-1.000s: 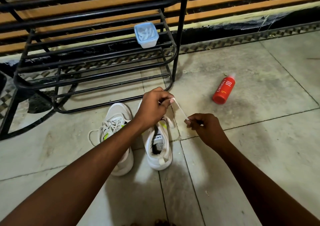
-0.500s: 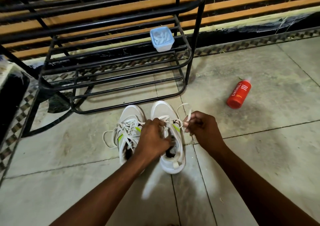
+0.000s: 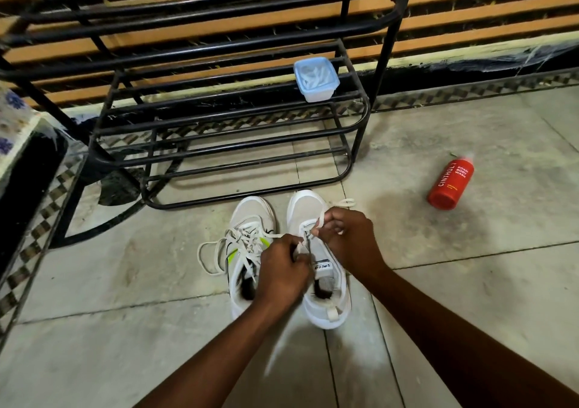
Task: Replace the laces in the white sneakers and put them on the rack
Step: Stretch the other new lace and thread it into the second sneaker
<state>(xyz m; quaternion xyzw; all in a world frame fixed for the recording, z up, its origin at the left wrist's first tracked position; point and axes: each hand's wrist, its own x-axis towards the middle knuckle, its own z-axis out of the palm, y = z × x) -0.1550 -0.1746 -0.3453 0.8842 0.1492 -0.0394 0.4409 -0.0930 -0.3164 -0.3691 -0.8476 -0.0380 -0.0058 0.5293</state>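
Pinching a white lace over the right sneaker, the left hand has its fingers curled tightly above the tongue. Opposite it, the right hand nips another stretch of lace between thumb and fingertips near the eyelets, though exactly which eyelet is hard to tell. Both shoes stand on the floor just in front of the black rack, side by side, long axes running toward it, toes pointing at its bottom rail. Beside the worked shoe, the left sneaker carries loose laces looping away from the rack. A blue-lidded container sits on the rack's middle shelf. Well right of the rack lies a red bottle.
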